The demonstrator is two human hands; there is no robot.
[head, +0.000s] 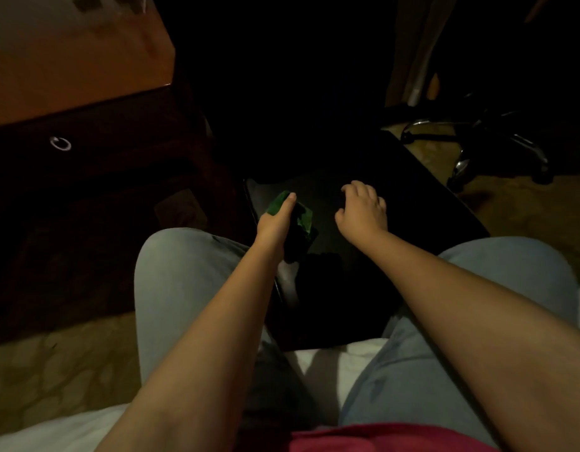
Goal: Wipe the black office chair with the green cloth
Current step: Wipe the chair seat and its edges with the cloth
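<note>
One black chair (pixel 412 203), one green cloth (pixel 304 218), one desk (pixel 70 76) and two hands are in sight. The desk at 10 o'clock has one drawer with a ring pull (pixel 60 143), closed, its contents hidden. The left hand (pixel 275 223) grasps the bunched cloth, thumb on top, against the seat's edge near centre. At 3 o'clock from it the right hand (pixel 363 213) rests on the seat, fingers loosely bent, holding nothing. Chrome wheeled legs (pixel 526 146) lie at 2 o'clock.
</note>
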